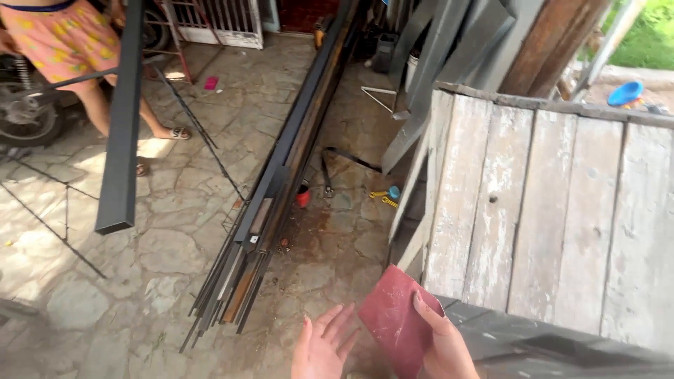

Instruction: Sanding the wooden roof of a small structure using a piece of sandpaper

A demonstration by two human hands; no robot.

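**Two hands, one red abrasive sheet, metal stock waiting on the floor**

Far left, another person (70,42) in a patterned garment and sandals stands on the stone-paved floor (161,260), beside a motorcycle wheel (24,116). Just right of them a dark square steel tube (121,126) hangs down into view, its open cut end toward the camera. Thin rods (42,217) lie across the paving beneath it.

Toward the middle, a long bundle of steel bars and tubes (281,182) runs from the back of the yard to the foreground, ends fanned out near the camera. A small red cup (302,197) sits just beside the bundle, and yellow-handled tools (383,197) lie a little further right.

At the bottom centre, the left hand (321,349) is open, fingers spread, palm turned up, holding nothing; its fingertips are close to the edge of the red sandpaper sheet (397,319), though contact cannot be made out. The right hand (444,347) grips that sheet, a finger pressed over its face, holding it above a dark metal piece (533,344) at the lower right.

On the right stands a weathered, whitewashed plank surface (533,210), with leaning steel sections (449,56) behind it.

Judging progress: the sheet is in hand but not pressed to any metal, so no sanding shows as under way; the stock looks untouched.
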